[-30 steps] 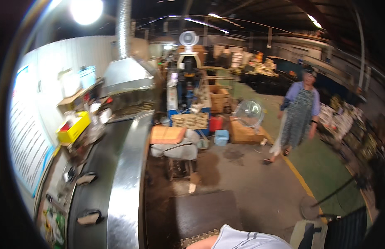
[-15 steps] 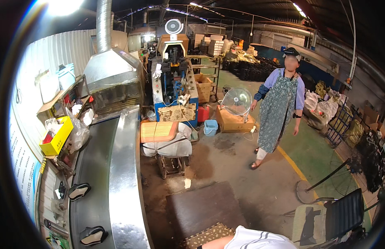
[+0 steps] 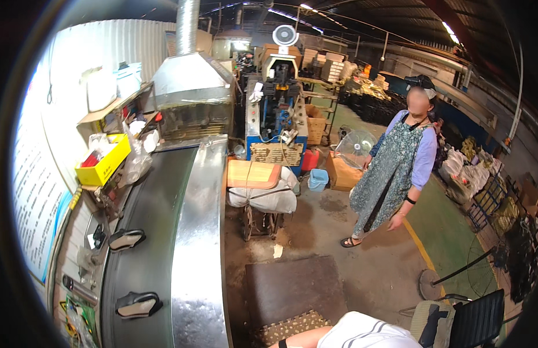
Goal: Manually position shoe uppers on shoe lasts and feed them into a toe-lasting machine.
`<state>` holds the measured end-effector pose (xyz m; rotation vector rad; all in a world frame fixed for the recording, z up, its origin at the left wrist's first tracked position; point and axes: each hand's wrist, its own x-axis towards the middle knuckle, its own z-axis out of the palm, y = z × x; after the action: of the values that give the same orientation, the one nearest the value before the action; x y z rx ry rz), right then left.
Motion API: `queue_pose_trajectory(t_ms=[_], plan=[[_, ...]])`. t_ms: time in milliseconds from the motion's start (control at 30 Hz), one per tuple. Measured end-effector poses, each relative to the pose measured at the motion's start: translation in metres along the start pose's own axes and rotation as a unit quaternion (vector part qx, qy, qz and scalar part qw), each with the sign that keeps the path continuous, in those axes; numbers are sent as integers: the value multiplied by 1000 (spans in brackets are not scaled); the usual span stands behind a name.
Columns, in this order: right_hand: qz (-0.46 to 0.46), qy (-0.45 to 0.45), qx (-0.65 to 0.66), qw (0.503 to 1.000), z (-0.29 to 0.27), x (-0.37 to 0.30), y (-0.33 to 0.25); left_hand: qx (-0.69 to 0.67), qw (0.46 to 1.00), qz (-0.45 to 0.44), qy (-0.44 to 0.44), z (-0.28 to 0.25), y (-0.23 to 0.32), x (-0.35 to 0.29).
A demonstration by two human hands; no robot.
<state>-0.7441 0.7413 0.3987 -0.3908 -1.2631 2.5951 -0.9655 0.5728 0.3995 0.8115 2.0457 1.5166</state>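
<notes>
Neither of my hands shows in the head view. At the bottom edge there is a white short sleeve (image 3: 367, 332) with grey stripes and a bare forearm (image 3: 308, 337) with a black band near its wrist; the hand is cut off by the frame. To its left, two black shoes with pale soles or linings, a farther shoe (image 3: 127, 239) and a nearer shoe (image 3: 138, 304), lie on the dark conveyor belt (image 3: 156, 217). No hand touches them.
Along the belt runs a shiny metal edge (image 3: 198, 261). A yellow box (image 3: 106, 165) sits left. A bundle on a cart (image 3: 262, 200), a blue bucket (image 3: 318, 180) and a machine (image 3: 277, 124) stand beyond. A person in an apron (image 3: 388, 168) is right, near a chair (image 3: 475, 325).
The scene has shifted to the right in the picture. The person in the apron has stepped nearer. The shoes appear farther up in the picture along the belt.
</notes>
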Motion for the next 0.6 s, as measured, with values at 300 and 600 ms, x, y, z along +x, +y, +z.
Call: queue_pose_trajectory(t_ms=[300,600], plan=[[-33,38,-38,998,21,0,10,-40,998,-26,47,-68,-1,-69],[7,-15,-28,999,29,5,43,-95,989,-18,114,-91,-7,-110]])
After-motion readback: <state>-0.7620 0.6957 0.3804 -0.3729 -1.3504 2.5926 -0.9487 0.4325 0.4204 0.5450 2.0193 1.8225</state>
